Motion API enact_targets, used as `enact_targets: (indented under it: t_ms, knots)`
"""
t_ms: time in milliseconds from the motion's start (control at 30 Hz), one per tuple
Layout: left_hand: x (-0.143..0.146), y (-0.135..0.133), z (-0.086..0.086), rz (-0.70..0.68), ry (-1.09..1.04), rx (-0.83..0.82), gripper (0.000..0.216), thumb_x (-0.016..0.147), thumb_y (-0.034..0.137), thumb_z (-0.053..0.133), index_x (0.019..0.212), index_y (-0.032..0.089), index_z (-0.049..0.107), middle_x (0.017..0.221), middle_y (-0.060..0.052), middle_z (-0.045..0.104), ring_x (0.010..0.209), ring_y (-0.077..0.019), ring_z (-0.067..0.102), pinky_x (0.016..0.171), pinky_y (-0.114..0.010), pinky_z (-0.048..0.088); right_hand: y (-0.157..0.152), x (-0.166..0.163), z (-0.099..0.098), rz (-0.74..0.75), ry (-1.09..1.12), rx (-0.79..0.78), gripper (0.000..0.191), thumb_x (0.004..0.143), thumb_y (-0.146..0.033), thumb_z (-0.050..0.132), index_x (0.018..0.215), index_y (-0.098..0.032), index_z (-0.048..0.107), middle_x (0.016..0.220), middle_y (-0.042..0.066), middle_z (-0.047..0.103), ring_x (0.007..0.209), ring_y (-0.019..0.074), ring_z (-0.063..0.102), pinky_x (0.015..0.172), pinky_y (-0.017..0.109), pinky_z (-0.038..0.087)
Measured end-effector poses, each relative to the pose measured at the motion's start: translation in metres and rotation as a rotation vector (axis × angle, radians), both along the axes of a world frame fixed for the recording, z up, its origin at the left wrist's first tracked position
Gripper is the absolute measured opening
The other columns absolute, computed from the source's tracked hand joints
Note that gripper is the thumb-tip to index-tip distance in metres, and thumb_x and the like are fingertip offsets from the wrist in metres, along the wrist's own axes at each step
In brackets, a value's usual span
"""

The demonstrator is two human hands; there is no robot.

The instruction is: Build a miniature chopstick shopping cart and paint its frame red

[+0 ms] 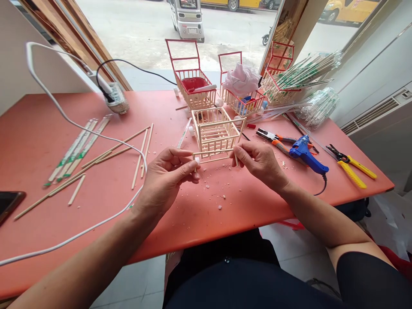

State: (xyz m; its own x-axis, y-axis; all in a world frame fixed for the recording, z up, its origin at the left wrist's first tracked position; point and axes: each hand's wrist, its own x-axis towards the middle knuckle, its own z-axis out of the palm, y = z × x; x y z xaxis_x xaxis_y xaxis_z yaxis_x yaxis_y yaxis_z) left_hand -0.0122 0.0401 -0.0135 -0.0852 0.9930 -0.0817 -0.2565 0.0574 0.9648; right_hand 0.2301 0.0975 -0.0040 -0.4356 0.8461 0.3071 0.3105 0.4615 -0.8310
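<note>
Between my two hands is a small frame of thin wooden sticks (214, 152), with a crosspiece and a short leg at each end. My left hand (165, 176) pinches its left corner between thumb and fingers; a small white piece shows by the thumb. At the right corner, the fingers of my right hand (259, 162) are closed on the other short leg. Just beyond stands a miniature cart basket (219, 131) of pale sticks, with slatted sides and two sticks projecting at the near side. Whether the frame touches this basket I cannot tell.
Loose sticks (138, 159) and wrapped chopsticks (79, 150) lie left, crossed by a white cable (96, 136). Red-trimmed carts (196, 96) stand behind. On the right are pliers (277, 141), a blue glue gun (307, 156) and yellow-handled cutters (352, 165). Crumbs dot the table (193, 214).
</note>
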Motion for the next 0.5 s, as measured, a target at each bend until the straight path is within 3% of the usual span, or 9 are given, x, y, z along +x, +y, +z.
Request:
enact_targets:
  t_ms: [500]
  knots:
    - [-0.0001, -0.0004, -0.0015, -0.012, 0.008, -0.005, 0.038, 0.067, 0.032, 0.097, 0.090, 0.024, 0.067, 0.073, 0.000, 0.076, 0.057, -0.0168, 0.069, 0.056, -0.030, 0.058, 0.0016, 0.0011, -0.0051, -0.012, 0.024, -0.016, 0.053, 0.105, -0.063, 0.062, 0.076, -0.021, 0.072, 0.071, 0.002, 0.073, 0.062, 0.0130, 0.059, 0.061, 0.029, 0.044]
